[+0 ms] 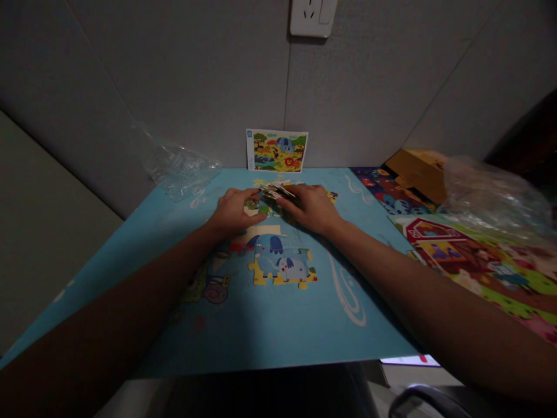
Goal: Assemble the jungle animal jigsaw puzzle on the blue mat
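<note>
My right hand (pixel 315 206) is closed round a loose stack of jigsaw puzzle pieces (pixel 278 190), seen mostly edge-on. To the left, my left hand (pixel 235 210) has thumb and forefinger apart; its forefinger tip reaches the stack's left side. Between the hands lie several loose puzzle pieces (pixel 264 209) with green parts, partly hidden by the fingers. Nearer to me on the blue table (pixel 304 325) is a joined section of puzzle (pixel 285 264) showing blue elephants on yellow ground. A picture card (pixel 278 151) with elephant and lion stands upright against the wall.
A crumpled clear plastic bag (pixel 183 168) lies at the back left. On the right are a farm picture board (pixel 483 261), an orange-brown box (pixel 415 174) and another clear plastic bag (pixel 496 191). A wall socket (pixel 313 17) is above. A lit screen (pixel 407 361) shows below the table edge.
</note>
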A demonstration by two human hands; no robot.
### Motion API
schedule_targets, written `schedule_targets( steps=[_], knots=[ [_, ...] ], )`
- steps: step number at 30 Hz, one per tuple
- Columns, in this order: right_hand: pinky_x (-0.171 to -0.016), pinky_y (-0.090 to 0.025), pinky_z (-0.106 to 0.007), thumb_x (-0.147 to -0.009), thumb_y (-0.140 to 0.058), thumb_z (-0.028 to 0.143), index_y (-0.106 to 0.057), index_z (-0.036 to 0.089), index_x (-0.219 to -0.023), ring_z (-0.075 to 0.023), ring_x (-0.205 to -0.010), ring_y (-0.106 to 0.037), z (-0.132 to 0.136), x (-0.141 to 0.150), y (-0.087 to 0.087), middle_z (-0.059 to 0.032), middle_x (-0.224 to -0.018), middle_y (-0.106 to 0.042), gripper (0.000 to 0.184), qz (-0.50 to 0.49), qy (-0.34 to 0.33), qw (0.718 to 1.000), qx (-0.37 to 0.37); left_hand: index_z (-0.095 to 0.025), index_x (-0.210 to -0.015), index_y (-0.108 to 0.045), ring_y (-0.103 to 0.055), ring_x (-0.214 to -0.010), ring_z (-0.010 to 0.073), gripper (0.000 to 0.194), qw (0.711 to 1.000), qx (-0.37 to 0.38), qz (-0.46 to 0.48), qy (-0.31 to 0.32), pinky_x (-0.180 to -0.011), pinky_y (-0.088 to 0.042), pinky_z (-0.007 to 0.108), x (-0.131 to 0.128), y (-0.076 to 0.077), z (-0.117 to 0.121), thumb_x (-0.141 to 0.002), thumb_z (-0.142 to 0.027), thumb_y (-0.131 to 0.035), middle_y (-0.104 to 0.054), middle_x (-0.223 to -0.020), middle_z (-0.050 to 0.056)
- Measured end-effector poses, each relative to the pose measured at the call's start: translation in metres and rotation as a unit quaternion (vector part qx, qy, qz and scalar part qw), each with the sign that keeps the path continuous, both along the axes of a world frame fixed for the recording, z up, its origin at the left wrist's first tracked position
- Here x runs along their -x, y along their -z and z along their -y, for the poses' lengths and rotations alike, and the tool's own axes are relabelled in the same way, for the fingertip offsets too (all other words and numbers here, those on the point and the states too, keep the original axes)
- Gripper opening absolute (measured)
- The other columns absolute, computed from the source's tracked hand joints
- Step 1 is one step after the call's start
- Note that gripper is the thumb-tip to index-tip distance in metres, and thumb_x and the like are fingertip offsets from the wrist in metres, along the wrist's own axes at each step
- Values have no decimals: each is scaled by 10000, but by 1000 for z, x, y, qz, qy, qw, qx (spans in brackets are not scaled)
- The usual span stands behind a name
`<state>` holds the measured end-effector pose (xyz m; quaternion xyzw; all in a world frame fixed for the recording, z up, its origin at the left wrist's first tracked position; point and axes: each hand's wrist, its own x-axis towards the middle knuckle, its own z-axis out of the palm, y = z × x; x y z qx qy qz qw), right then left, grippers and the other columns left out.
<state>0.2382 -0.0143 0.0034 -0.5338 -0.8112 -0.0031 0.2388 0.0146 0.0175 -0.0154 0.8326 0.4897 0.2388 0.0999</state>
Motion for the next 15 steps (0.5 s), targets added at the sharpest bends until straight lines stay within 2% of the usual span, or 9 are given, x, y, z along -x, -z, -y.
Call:
schedule_targets(
  steps=[8,12,15],
  knots=[
    [-893,-420,-420,-990,-530,480,-680,158,-1276,-309,-1040,-656,-4,-5,4,-157,-1152,-745,456,23,27,999,-2,-148,-1353,-620,-596,-1172,355,667,999,-39,20,-21,-1068,-451,513,6,-5,-1,-740,-399,-702,-708,-1236,123],
    [-899,-411,-475,-931,-603,417,-692,166,-1245,-362,-1111,-596,-9,-9,11,-176,-1243,-707,412,50,62,997,-12,-146,-1326,-625,-631,-1121,324,634,998,-52,24,-28,-1050,-478,478,8,-5,-3,-747,-401,-673,-702,-1212,118],
    [-924,-400,-513,-855,-651,328,-672,170,-1303,-393,-1167,-547,-7,-10,13,-178,-1340,-658,475,43,58,997,-24,-134,-1311,-629,-650,-1087,300,627,997,-69,31,-33,-1038,-498,428,11,-6,-5,-743,-396,-666,-692,-1196,118]
  ],
)
